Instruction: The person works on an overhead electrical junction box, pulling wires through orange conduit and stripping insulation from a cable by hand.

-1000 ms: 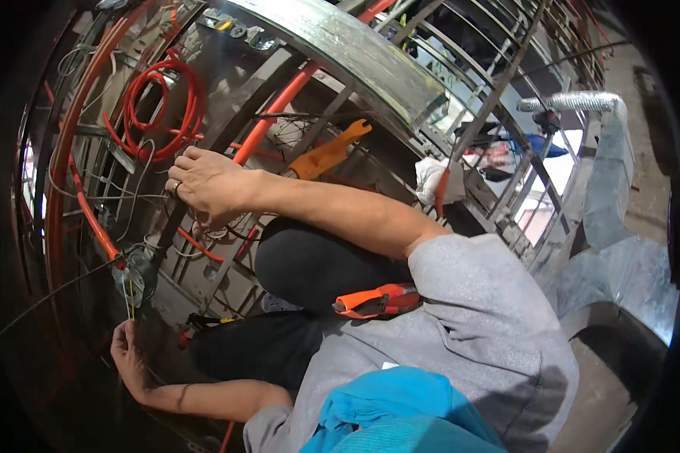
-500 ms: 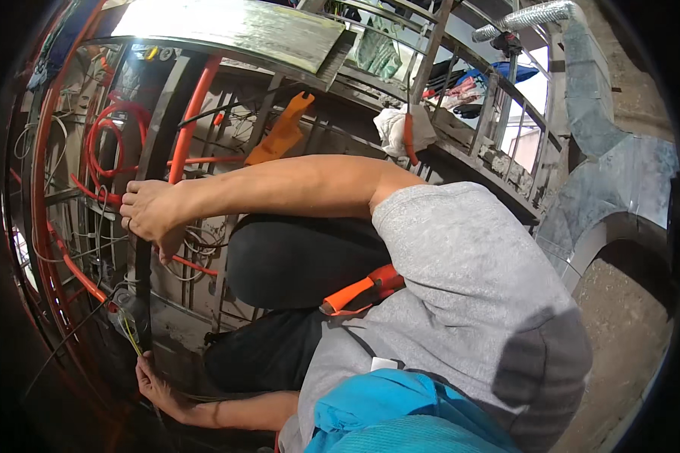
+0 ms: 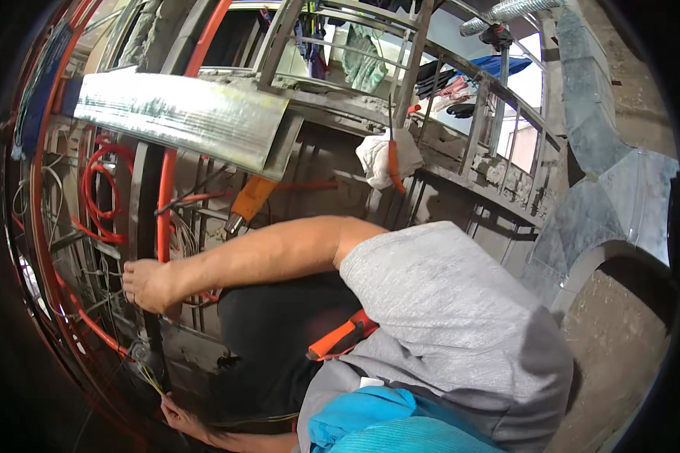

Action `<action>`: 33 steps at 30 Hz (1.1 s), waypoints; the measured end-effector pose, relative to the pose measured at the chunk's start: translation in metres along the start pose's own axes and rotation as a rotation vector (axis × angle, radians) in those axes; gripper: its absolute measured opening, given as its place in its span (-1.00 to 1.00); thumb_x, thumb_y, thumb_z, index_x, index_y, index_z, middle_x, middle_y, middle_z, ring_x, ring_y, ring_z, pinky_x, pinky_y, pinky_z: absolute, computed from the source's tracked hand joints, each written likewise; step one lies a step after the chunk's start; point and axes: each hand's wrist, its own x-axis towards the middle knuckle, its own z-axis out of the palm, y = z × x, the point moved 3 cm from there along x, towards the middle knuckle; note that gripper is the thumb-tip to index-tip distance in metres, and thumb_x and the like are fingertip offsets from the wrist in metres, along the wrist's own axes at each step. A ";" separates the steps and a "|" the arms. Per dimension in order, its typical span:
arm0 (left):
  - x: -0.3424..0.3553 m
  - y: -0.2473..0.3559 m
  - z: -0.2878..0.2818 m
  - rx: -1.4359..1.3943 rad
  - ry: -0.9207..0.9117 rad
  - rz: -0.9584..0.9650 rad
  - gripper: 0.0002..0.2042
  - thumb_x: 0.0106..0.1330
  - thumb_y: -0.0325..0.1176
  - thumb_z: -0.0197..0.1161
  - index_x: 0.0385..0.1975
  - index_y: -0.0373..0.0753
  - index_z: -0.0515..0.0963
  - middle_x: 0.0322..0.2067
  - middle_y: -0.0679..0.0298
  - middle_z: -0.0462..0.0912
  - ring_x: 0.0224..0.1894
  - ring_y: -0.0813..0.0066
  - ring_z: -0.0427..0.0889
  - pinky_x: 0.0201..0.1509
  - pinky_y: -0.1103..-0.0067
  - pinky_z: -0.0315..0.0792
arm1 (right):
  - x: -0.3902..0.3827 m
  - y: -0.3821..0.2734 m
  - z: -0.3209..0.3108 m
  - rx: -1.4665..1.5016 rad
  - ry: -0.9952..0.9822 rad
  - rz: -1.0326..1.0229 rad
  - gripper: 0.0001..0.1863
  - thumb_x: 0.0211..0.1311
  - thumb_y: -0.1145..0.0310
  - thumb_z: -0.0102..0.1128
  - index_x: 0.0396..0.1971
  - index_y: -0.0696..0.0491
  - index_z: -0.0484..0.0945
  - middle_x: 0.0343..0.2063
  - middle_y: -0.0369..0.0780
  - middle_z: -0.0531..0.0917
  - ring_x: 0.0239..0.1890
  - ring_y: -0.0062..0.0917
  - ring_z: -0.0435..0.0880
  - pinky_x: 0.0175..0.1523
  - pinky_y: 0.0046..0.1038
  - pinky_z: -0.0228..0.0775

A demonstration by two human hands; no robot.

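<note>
My right hand [image 3: 148, 285] is wrapped round a dark metal upright [image 3: 144, 211], beside a red conduit [image 3: 166, 196]. Below it, my left hand [image 3: 177, 418] pinches thin yellow-green wires [image 3: 150, 377] that run from a round metal box [image 3: 140, 352], where a lower red conduit [image 3: 98, 329] ends. A red hose coil [image 3: 98, 189] hangs left of the upright. An orange tool [image 3: 253, 198] lies above my right forearm. Another orange-handled tool [image 3: 340, 337] is at my waist, against the grey shirt.
A silvery board [image 3: 177, 117] crosses the upper framing. Metal studs [image 3: 476, 128], a white cloth bundle [image 3: 378, 158] and hanging clothes [image 3: 453, 90] are at the back. A galvanised duct [image 3: 597, 90] bends down the right side, and red conduits with loose cables crowd the left.
The view has shifted, so the framing, the board and both my arms sit lower in the picture. My right hand stays on the upright and my left hand still holds the wires.
</note>
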 end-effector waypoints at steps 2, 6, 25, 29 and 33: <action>0.009 0.011 0.012 0.031 -0.049 0.031 -0.54 0.62 -0.02 0.01 -0.24 -0.34 0.61 -0.59 0.42 0.29 -0.53 0.66 0.17 -0.46 0.50 0.12 | 0.014 0.006 0.052 -0.060 0.281 0.106 -0.28 -0.29 -0.22 0.42 -0.13 -0.02 0.65 -0.08 -0.29 0.65 0.13 -0.40 0.52 0.31 -0.24 0.17; -0.003 -0.021 -0.016 0.126 -0.089 -0.074 -0.55 0.64 -0.01 -0.03 -0.15 -0.33 0.59 -0.47 0.30 0.48 -0.41 0.54 0.38 -0.30 0.48 0.33 | 0.009 -0.011 0.010 0.087 0.259 -0.081 -0.32 -0.41 -0.19 0.40 -0.26 -0.01 0.64 -0.17 -0.30 0.66 0.04 -0.39 0.55 0.26 -0.24 0.20; 0.012 0.020 0.032 0.411 -0.082 0.067 -0.53 0.62 0.04 -0.06 -0.13 -0.33 0.52 -0.35 0.07 0.53 -0.29 0.26 0.44 -0.12 0.31 0.39 | 0.034 -0.016 0.064 -0.073 0.468 0.187 -0.77 0.22 0.09 0.08 -0.40 -0.19 0.70 -0.24 -0.42 0.68 0.03 -0.37 0.58 0.36 -0.11 0.20; 0.011 0.007 0.019 0.417 -0.094 0.065 -0.52 0.62 0.04 -0.06 -0.13 -0.34 0.52 -0.34 0.06 0.53 -0.28 0.25 0.44 -0.11 0.30 0.39 | 0.027 -0.018 0.047 -0.123 0.539 0.119 -0.76 0.21 0.08 0.07 -0.47 -0.19 0.67 -0.28 -0.41 0.67 0.01 -0.35 0.59 0.33 -0.12 0.21; 0.014 0.002 0.020 0.390 -0.133 0.103 -0.52 0.62 0.04 -0.07 -0.13 -0.34 0.52 -0.33 0.05 0.54 -0.27 0.24 0.44 -0.11 0.29 0.39 | 0.022 -0.007 0.045 -0.050 0.504 0.022 -0.77 0.21 0.07 0.11 -0.39 -0.17 0.70 -0.24 -0.38 0.69 0.02 -0.33 0.60 0.27 -0.15 0.26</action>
